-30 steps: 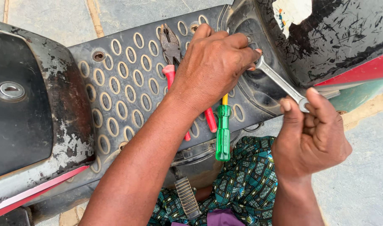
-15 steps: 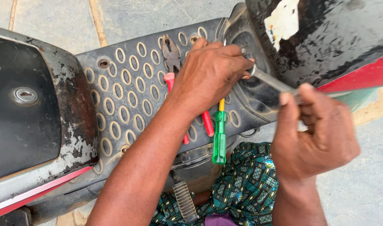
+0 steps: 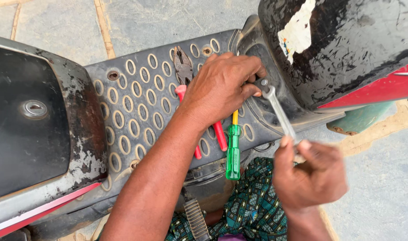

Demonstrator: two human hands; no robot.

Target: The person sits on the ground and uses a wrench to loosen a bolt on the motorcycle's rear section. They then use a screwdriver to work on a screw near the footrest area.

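My left hand [image 3: 221,87] rests on the scooter's grey footboard [image 3: 137,107], fingertips pressed at the head of a silver spanner [image 3: 277,111] where it meets a bolt near the front panel. My right hand [image 3: 311,178] grips the spanner's lower end, below and right of the left hand. Under my left hand lie red-handled pliers [image 3: 185,71] and a green-handled screwdriver [image 3: 233,154] with a yellow collar.
A black scratched front panel [image 3: 346,49] with a red stripe rises at the right. The black seat base [image 3: 30,120] with a keyhole sits at left. A patterned green garment [image 3: 248,209] covers my legs below. Concrete floor surrounds the scooter.
My right hand has swung the spanner's handle downward and toward me, turning it about the bolt. My left hand stays at the spanner's head.
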